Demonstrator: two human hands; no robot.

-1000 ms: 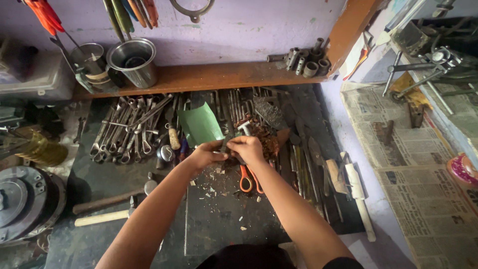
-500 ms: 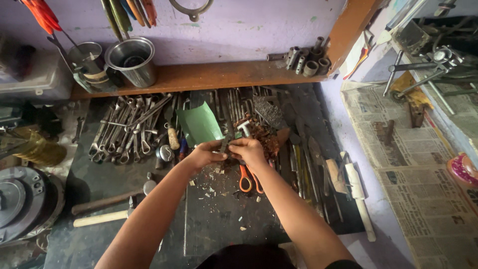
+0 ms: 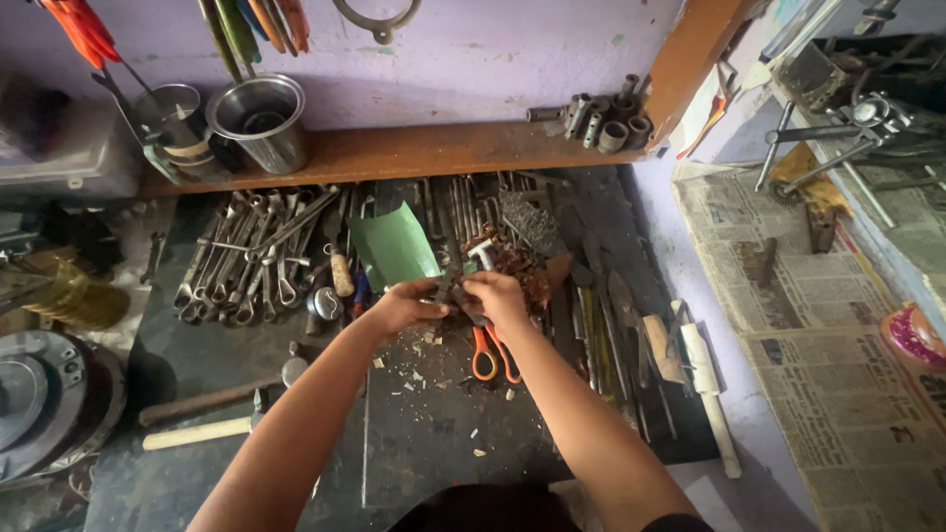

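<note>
Pinching a small dark metal part point(image 3: 448, 288) between them, left hand point(image 3: 402, 307) and right hand point(image 3: 496, 298) fingers

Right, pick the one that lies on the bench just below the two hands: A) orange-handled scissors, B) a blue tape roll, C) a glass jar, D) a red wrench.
A: the orange-handled scissors lie on the dark bench just below the left hand and right hand, which meet over a small dark metal part.
</note>
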